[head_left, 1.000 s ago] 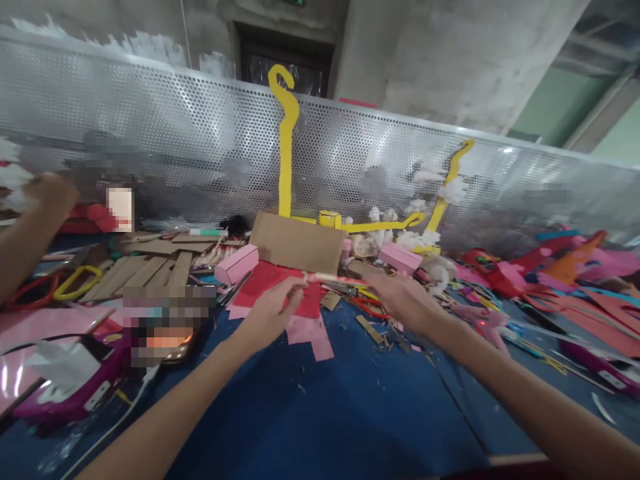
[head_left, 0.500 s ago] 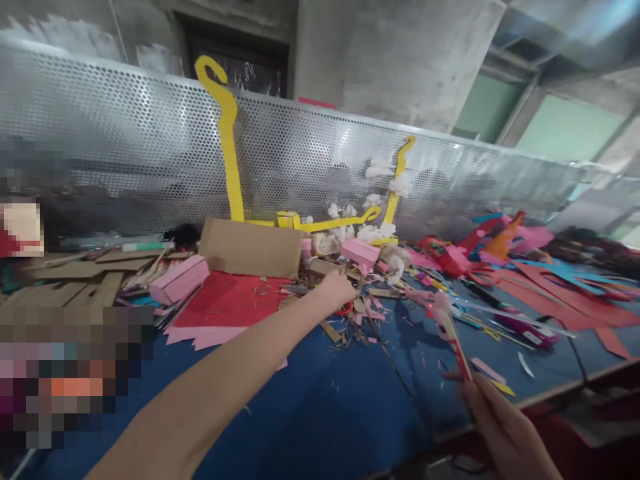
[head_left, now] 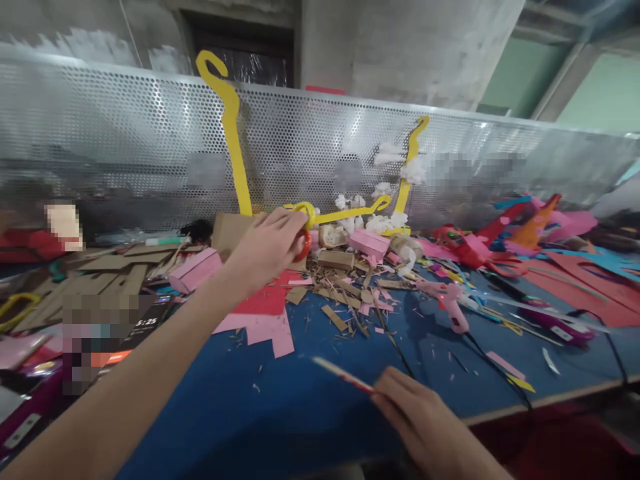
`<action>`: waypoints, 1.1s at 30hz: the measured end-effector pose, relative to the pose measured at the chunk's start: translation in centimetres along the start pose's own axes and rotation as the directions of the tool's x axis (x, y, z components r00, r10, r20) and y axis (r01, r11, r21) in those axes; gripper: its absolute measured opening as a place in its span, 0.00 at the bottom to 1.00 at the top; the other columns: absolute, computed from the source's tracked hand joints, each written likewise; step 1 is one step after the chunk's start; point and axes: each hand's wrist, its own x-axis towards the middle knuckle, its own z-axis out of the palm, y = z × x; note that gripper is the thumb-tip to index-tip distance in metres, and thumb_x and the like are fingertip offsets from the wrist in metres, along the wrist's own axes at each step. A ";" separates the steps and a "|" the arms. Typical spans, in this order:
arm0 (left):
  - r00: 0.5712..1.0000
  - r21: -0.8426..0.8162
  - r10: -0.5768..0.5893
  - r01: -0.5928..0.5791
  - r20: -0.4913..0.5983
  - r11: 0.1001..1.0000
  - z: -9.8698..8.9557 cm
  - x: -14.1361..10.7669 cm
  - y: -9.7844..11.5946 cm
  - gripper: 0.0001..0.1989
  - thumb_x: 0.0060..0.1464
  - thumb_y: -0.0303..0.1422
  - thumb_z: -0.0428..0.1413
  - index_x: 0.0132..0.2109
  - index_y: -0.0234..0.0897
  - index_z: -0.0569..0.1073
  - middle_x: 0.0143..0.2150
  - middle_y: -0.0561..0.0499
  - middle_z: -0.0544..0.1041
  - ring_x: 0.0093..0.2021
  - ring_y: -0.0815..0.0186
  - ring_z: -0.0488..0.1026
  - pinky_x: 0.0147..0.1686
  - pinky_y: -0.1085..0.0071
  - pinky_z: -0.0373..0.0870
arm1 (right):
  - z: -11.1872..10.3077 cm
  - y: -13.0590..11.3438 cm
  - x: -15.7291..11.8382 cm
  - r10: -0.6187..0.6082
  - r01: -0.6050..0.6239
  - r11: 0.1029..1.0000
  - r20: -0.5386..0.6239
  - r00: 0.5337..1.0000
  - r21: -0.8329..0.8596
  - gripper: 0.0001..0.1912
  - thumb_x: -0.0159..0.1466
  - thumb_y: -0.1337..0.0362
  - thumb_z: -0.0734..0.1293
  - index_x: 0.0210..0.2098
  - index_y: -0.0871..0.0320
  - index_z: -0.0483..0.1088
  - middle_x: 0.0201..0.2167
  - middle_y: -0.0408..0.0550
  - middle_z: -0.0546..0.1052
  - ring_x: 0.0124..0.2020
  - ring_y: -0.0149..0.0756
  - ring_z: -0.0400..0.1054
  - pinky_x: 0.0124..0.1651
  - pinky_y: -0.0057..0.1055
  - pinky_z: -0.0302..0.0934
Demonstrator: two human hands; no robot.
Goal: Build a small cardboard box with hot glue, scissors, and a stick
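My left hand [head_left: 270, 248] reaches over the middle of the table, its fingers closed around scissors [head_left: 303, 248] with red and yellow loops; the blades are hidden. Below a brown cardboard piece [head_left: 233, 230] and the hand lies red paper [head_left: 260, 298] over pink paper [head_left: 273, 333]. Near the front edge, my right hand [head_left: 420, 417] grips a thin stick [head_left: 345, 375], pale at its tip and reddish nearer the fingers. That stick points left above the blue tabletop [head_left: 220, 413]. A pink glue gun [head_left: 454, 308] rests on the table beyond my right hand.
Cardboard scraps [head_left: 345, 290] litter the middle. Tall yellow cut-out hooks [head_left: 231, 133] stand before a perforated metal screen [head_left: 310, 140]. A purple tool [head_left: 557, 323] with a black cable lies right. Cardboard strips [head_left: 107, 277] and yellow-handled scissors [head_left: 20, 308] are at left.
My left hand has lifted from the scrap pile and moved left with the scissors. My right hand has come leftward, and its stick now points left instead of away. The view has shifted slightly.
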 end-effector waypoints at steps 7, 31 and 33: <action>0.993 0.070 0.035 -0.027 -0.113 0.997 0.1 -9.5 -4.1 0.15 0.68 0.25 0.47 0.58 0.35 0.70 0.58 0.38 0.78 0.60 0.51 0.71 0.57 0.53 0.66 | 3.1 -7.3 4.7 -0.434 0.516 0.802 0.299 0.850 -0.302 0.06 0.66 0.70 0.68 0.41 0.57 0.67 0.29 0.42 0.80 0.23 0.38 0.73 0.33 0.36 0.62; 1.000 0.156 0.008 -0.011 0.020 0.988 4.8 -14.6 -4.2 0.21 0.63 0.18 0.48 0.58 0.38 0.73 0.56 0.41 0.81 0.61 0.49 0.72 0.59 0.50 0.63 | 0.3 -2.4 11.8 0.016 0.129 0.867 0.286 0.958 -0.481 0.12 0.77 0.62 0.55 0.45 0.54 0.68 0.31 0.45 0.82 0.31 0.39 0.79 0.29 0.29 0.56; 1.000 0.160 -0.013 0.011 0.015 0.987 4.8 -14.8 -4.3 0.20 0.64 0.19 0.48 0.58 0.36 0.72 0.57 0.41 0.80 0.62 0.48 0.71 0.60 0.49 0.62 | 1.0 -2.2 13.5 0.010 0.146 0.856 0.298 0.955 -0.496 0.09 0.76 0.61 0.58 0.44 0.53 0.70 0.31 0.46 0.82 0.31 0.40 0.79 0.31 0.29 0.56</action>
